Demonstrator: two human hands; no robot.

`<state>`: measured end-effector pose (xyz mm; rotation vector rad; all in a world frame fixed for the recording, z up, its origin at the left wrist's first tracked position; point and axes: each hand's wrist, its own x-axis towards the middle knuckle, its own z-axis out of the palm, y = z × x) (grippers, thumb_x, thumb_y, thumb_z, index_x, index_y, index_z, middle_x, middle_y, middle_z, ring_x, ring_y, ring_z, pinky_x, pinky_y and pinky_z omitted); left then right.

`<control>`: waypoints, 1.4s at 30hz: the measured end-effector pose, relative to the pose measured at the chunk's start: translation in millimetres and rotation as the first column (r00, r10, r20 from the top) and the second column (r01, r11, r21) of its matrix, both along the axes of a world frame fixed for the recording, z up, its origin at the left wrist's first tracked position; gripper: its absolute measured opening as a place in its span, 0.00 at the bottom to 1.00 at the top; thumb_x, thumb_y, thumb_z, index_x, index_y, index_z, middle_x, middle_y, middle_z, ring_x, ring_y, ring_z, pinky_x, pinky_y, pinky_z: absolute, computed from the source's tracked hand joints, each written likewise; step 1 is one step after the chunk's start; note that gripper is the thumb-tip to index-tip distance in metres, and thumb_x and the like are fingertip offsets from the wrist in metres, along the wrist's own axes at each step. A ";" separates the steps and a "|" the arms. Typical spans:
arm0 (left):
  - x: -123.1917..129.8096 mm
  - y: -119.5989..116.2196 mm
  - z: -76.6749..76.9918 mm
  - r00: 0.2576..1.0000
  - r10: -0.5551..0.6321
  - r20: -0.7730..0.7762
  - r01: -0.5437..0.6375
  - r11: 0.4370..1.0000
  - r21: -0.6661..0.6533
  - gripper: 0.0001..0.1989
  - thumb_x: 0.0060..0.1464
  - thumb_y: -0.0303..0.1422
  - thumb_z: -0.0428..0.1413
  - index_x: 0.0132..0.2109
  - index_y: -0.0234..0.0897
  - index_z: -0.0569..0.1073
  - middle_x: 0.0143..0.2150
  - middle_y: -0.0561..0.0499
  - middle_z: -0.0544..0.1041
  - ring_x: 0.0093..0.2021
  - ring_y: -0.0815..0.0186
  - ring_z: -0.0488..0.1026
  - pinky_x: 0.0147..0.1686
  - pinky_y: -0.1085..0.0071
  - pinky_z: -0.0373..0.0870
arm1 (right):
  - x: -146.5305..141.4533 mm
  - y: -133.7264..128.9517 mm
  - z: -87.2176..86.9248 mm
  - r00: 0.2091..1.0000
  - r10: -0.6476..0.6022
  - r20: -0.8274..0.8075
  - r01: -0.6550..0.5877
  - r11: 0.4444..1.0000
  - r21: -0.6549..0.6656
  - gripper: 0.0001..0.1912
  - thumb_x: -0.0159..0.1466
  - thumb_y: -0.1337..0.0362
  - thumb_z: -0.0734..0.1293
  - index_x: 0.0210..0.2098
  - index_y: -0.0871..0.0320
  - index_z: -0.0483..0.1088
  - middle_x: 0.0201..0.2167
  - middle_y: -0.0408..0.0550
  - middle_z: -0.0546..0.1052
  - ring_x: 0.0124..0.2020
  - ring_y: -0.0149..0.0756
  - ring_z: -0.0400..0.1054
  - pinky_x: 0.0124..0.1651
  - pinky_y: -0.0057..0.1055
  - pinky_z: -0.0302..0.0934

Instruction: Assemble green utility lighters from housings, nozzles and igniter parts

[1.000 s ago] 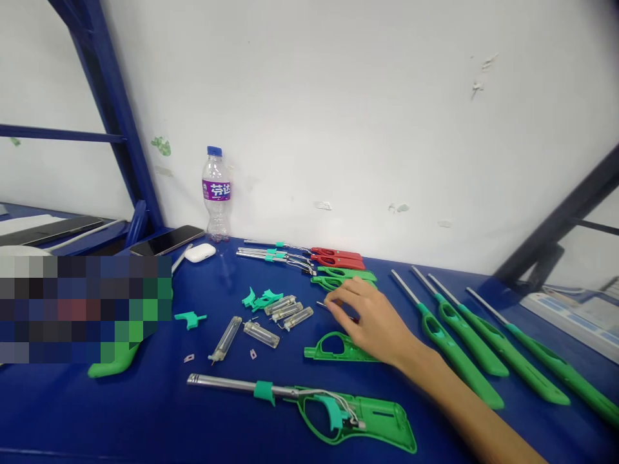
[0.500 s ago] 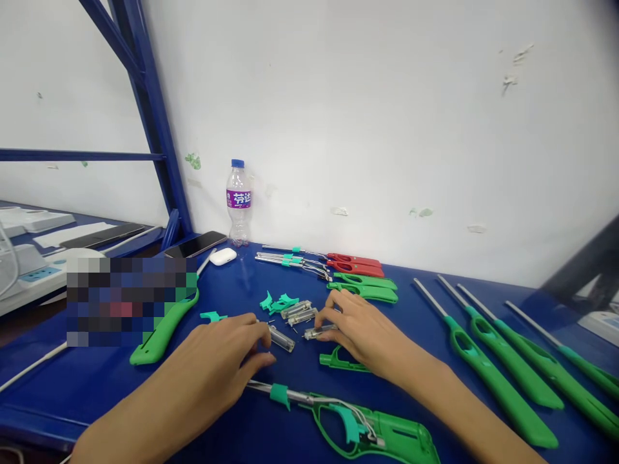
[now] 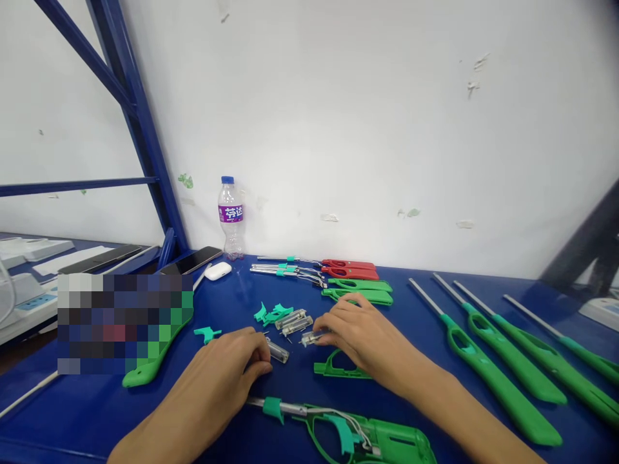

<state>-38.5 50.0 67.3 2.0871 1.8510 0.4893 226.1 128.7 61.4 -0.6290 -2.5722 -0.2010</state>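
My right hand (image 3: 351, 328) pinches a small clear lighter fuel tank (image 3: 308, 338) between thumb and fingers, just above the blue table. My left hand (image 3: 236, 357) is curled, thumb near the forefinger. Behind its fingertips lies another clear fuel tank (image 3: 278, 351); whether they grip it or something smaller is hidden. Two more tanks (image 3: 296, 325) lie between and beyond my hands, beside teal triggers (image 3: 276, 314). Under my right hand is a green half-shell (image 3: 333, 368). Nearest me lies an opened green lighter (image 3: 391, 439) with its metal tube, teal trigger and wires exposed.
Assembled green lighters (image 3: 500, 380) lie at the right. Red half-shells (image 3: 351, 269), green half-shells (image 3: 362, 290) and wired metal tubes (image 3: 278, 270) line the back. At left are a plastic bottle (image 3: 232, 222), a phone (image 3: 193, 260), a white case (image 3: 218, 270) and a blurred patch.
The view has tilted, so the table sits a little lower in it. The fuel tank in my right hand has shifted slightly away from me. My left hand stays by its tank.
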 end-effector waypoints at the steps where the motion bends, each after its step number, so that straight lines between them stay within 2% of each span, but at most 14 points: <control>1: 1.1 0.3 -0.3 0.999 -0.001 0.032 0.000 1.000 0.023 0.07 0.62 0.30 0.58 0.35 0.43 0.79 0.38 0.52 0.85 0.40 0.55 0.81 0.40 0.65 0.65 | -0.1 0.0 -0.2 1.000 0.003 -0.014 -0.003 1.000 0.018 0.04 0.74 0.66 0.74 0.47 0.54 0.75 0.39 0.40 0.85 0.42 0.39 0.78 0.56 0.41 0.64; 3: 3.9 -0.1 0.9 0.994 0.002 0.106 -0.008 0.998 0.064 0.08 0.63 0.34 0.56 0.37 0.44 0.80 0.37 0.53 0.86 0.38 0.57 0.81 0.39 0.66 0.66 | -0.5 0.2 -0.9 0.999 0.008 -0.041 -0.006 0.999 0.047 0.06 0.75 0.66 0.73 0.51 0.54 0.76 0.41 0.42 0.85 0.42 0.40 0.78 0.56 0.42 0.64; 6: 9.0 -2.8 6.1 0.975 0.006 0.224 -0.034 0.992 0.121 0.12 0.64 0.41 0.56 0.37 0.46 0.82 0.32 0.55 0.85 0.30 0.60 0.79 0.32 0.68 0.66 | -0.9 0.1 -1.5 0.997 0.008 -0.077 -0.002 0.997 0.073 0.10 0.78 0.67 0.69 0.57 0.55 0.75 0.43 0.45 0.86 0.42 0.40 0.78 0.57 0.44 0.63; 10: 15.7 -7.4 11.2 0.935 0.016 0.355 -0.107 0.965 0.240 0.14 0.65 0.46 0.57 0.38 0.47 0.83 0.29 0.56 0.82 0.26 0.63 0.74 0.27 0.70 0.65 | -0.7 -3.1 0.5 0.996 0.002 -0.087 0.004 0.998 0.062 0.10 0.80 0.69 0.64 0.56 0.55 0.74 0.43 0.46 0.85 0.42 0.41 0.78 0.60 0.47 0.61; 13: 20.4 -8.3 10.3 0.906 0.011 0.423 -0.161 0.934 0.320 0.13 0.64 0.46 0.59 0.41 0.46 0.85 0.29 0.55 0.81 0.25 0.64 0.72 0.26 0.70 0.65 | -2.2 -7.3 2.7 0.997 0.004 -0.074 -0.002 0.999 0.033 0.11 0.81 0.69 0.61 0.56 0.55 0.73 0.41 0.44 0.85 0.39 0.39 0.78 0.62 0.47 0.61; 16: 23.0 -6.8 6.9 0.888 -0.022 0.460 -0.162 0.920 0.357 0.12 0.64 0.44 0.59 0.41 0.46 0.85 0.34 0.53 0.83 0.27 0.65 0.73 0.26 0.71 0.67 | -5.5 -11.0 3.4 0.998 0.015 -0.062 -0.014 1.000 0.013 0.12 0.80 0.71 0.60 0.56 0.56 0.72 0.42 0.45 0.85 0.38 0.38 0.78 0.62 0.46 0.61; 21: 20.8 -3.2 3.6 0.868 -0.068 0.492 -0.119 0.933 0.339 0.13 0.66 0.43 0.58 0.43 0.44 0.85 0.39 0.51 0.84 0.27 0.66 0.74 0.27 0.72 0.69 | -9.5 -13.6 1.8 0.998 0.031 -0.047 -0.031 0.999 0.017 0.14 0.76 0.75 0.62 0.55 0.56 0.72 0.45 0.49 0.85 0.40 0.40 0.78 0.55 0.43 0.65; 25: 20.6 -3.1 4.6 0.857 -0.064 0.511 -0.103 0.950 0.293 0.13 0.65 0.44 0.60 0.44 0.43 0.85 0.27 0.55 0.78 0.22 0.67 0.69 0.22 0.72 0.64 | -9.5 -13.1 0.9 0.999 0.041 -0.026 -0.040 0.999 0.028 0.17 0.72 0.80 0.63 0.54 0.56 0.72 0.43 0.47 0.84 0.40 0.40 0.76 0.51 0.39 0.64; 27: 22.2 -3.4 5.0 0.847 -0.056 0.528 -0.103 0.958 0.268 0.13 0.65 0.44 0.60 0.45 0.42 0.84 0.25 0.56 0.76 0.20 0.68 0.66 0.20 0.72 0.60 | -9.8 -12.9 1.1 0.999 0.043 -0.012 -0.043 0.998 0.034 0.18 0.71 0.81 0.63 0.53 0.56 0.72 0.42 0.45 0.83 0.39 0.40 0.75 0.50 0.39 0.63; 31: 24.7 -4.6 4.3 0.831 -0.060 0.553 -0.086 0.968 0.234 0.12 0.65 0.44 0.59 0.45 0.42 0.81 0.31 0.55 0.81 0.19 0.69 0.64 0.20 0.71 0.57 | -11.5 -12.9 2.2 0.999 0.049 0.012 -0.050 0.998 0.032 0.21 0.68 0.83 0.65 0.54 0.55 0.71 0.42 0.43 0.82 0.38 0.40 0.74 0.50 0.38 0.61; 37: 23.9 -4.9 1.8 0.831 -0.071 0.552 -0.061 0.974 0.217 0.13 0.66 0.44 0.57 0.49 0.42 0.79 0.34 0.54 0.82 0.21 0.68 0.63 0.23 0.70 0.56 | -12.0 -12.4 2.8 0.998 0.066 0.014 -0.067 0.997 0.046 0.29 0.63 0.86 0.66 0.58 0.55 0.69 0.44 0.41 0.83 0.39 0.37 0.74 0.49 0.36 0.61; 42: 23.7 -3.5 -0.3 0.847 -0.103 0.522 -0.020 0.974 0.224 0.12 0.69 0.43 0.54 0.47 0.41 0.77 0.32 0.55 0.78 0.24 0.67 0.64 0.27 0.70 0.58 | -11.5 -13.1 2.1 0.997 0.062 0.037 -0.065 0.993 0.103 0.31 0.60 0.87 0.66 0.57 0.55 0.70 0.45 0.42 0.83 0.42 0.38 0.75 0.50 0.37 0.62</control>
